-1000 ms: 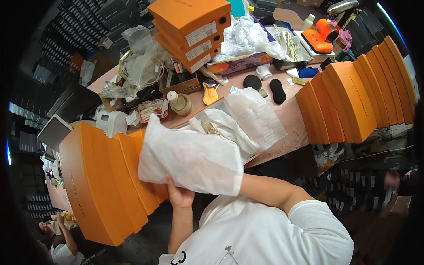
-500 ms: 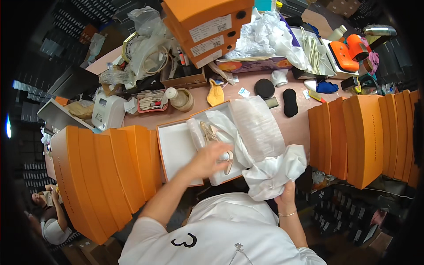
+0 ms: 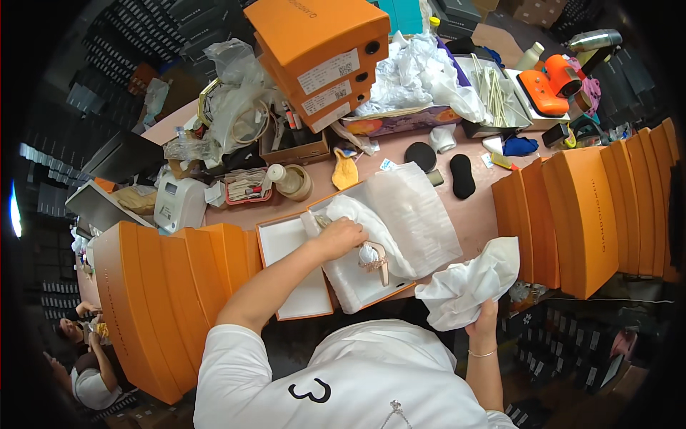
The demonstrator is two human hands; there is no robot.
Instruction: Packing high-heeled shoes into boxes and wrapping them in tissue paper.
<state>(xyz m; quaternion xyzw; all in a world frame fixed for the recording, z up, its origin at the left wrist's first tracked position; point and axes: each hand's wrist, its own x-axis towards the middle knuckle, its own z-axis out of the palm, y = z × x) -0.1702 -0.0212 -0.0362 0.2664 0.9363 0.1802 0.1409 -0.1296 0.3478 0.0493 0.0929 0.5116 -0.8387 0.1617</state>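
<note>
A shallow white-lined shoe box (image 3: 371,287) lies in front of me, with its orange-edged lid (image 3: 289,239) at the left. Inside, white tissue and foam wrap surround a high-heeled sandal (image 3: 379,265) with a sparkly strap and a white stuffing ball. My left hand (image 3: 341,239) reaches over the box, fingers curled onto the sandal and hiding its middle. Off the box's right side, my right hand (image 3: 484,320) grips a crumpled sheet of white tissue paper (image 3: 468,282). A translucent foam sheet (image 3: 414,214) drapes over the box's far right part.
Rows of orange boxes stand at my left (image 3: 153,307) and right (image 3: 582,222). More orange boxes (image 3: 321,43) are stacked at the back, beside a bin of crumpled tissue (image 3: 421,71). A label printer (image 3: 179,204), a pump bottle (image 3: 286,180) and a black oval pad (image 3: 462,176) sit on the table.
My left hand has moved slightly up and closed onto the sandal, whose heel now shows more. My right hand has carried the tissue paper a little to the right, away from the box.
</note>
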